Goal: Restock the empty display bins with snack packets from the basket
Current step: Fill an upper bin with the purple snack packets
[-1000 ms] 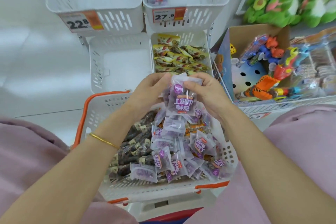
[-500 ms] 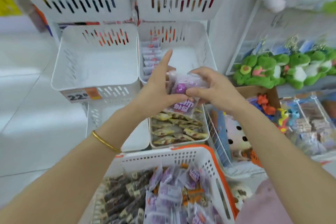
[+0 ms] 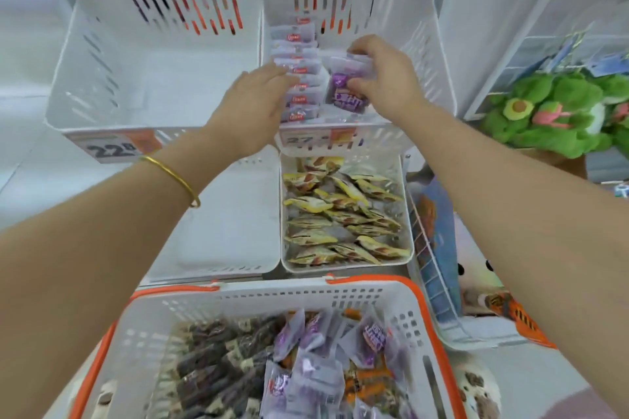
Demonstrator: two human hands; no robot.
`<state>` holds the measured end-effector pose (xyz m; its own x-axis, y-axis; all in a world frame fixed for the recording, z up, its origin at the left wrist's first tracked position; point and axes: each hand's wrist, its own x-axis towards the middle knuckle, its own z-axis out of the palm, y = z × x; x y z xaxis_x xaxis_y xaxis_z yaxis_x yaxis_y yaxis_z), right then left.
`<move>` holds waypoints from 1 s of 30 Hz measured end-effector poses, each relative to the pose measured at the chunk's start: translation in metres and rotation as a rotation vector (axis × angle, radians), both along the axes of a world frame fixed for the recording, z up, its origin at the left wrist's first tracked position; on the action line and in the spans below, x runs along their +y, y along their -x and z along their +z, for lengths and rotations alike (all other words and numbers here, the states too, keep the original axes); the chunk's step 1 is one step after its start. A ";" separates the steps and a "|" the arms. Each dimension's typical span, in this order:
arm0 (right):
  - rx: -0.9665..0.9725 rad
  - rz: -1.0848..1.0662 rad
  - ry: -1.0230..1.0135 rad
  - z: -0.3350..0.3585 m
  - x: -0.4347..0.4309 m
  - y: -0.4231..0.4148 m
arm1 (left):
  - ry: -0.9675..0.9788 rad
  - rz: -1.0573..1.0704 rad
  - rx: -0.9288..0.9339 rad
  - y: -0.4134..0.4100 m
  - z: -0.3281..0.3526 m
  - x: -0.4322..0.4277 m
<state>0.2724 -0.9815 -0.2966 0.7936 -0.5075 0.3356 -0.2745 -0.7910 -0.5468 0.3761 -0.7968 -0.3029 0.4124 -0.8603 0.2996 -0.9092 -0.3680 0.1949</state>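
Packets [image 3: 347, 92] now in bin [image 3: 427, 44], lengthwise front-to-back

Both forearms recorded bare, L & R. Thin plain gold bangle [image 3: 172, 177] is worn at wrist of left hand [image 3: 253, 112]. Pink fabric [image 3: 606, 406] noted at btm-R corner; garment type not determined.

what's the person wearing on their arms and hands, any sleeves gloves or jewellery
Both forearms are bare, no sleeves in view. A thin plain gold metal bangle circles the wrist of the left hand. The right hand has no watch or band at its wrist. Neither hand is gloved, and no rings can be made out.
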 end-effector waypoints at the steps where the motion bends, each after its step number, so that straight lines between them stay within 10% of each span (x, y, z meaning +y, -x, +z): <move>1: 0.046 0.009 -0.023 -0.004 -0.001 -0.005 | 0.011 -0.006 -0.001 -0.001 -0.003 0.002; 30: 0.528 0.103 -0.164 -0.005 -0.002 -0.003 | -0.104 0.033 -0.092 0.002 -0.017 -0.016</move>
<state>0.2753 -0.9834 -0.3015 0.8808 -0.4304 -0.1973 -0.4700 -0.7443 -0.4745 0.3743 -0.8126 -0.3196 0.4157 -0.8751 0.2478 -0.9086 -0.4117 0.0702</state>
